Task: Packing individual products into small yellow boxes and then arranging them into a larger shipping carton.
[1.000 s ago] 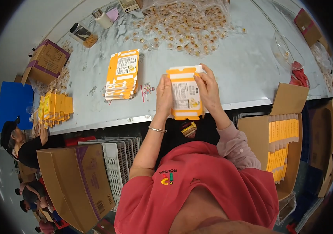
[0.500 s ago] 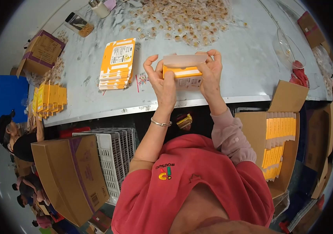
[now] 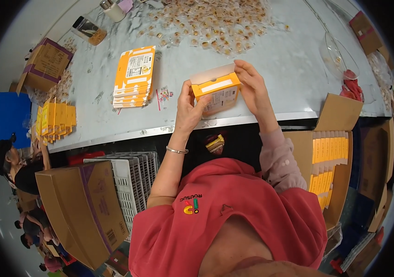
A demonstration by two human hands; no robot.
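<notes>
Both hands hold a small orange and white carton [image 3: 216, 92] above the front edge of the grey table [image 3: 271, 60]. My left hand [image 3: 188, 108] grips its left side, thumb on the front. On the right side my right hand [image 3: 251, 85] rests its fingers near the raised top flap. The carton stands unfolded into a box shape, top flap up. A stack of flat orange cartons [image 3: 133, 76] lies on the table to the left of my left hand. Many small wrapped pieces [image 3: 211, 23] are scattered across the far part of the table.
An open cardboard box [image 3: 328, 157] at my right holds upright orange cartons. Below left are a brown cardboard box [image 3: 79, 207] and a white plastic crate [image 3: 130, 177]. Another person [image 3: 19, 161] works at the far left beside more orange cartons [image 3: 56, 117]. Jars [image 3: 88, 30] stand at the back.
The flat carton has been opened into a box shape and tipped so its top flap stands up. Both hands stayed on it, shifting slightly toward the table.
</notes>
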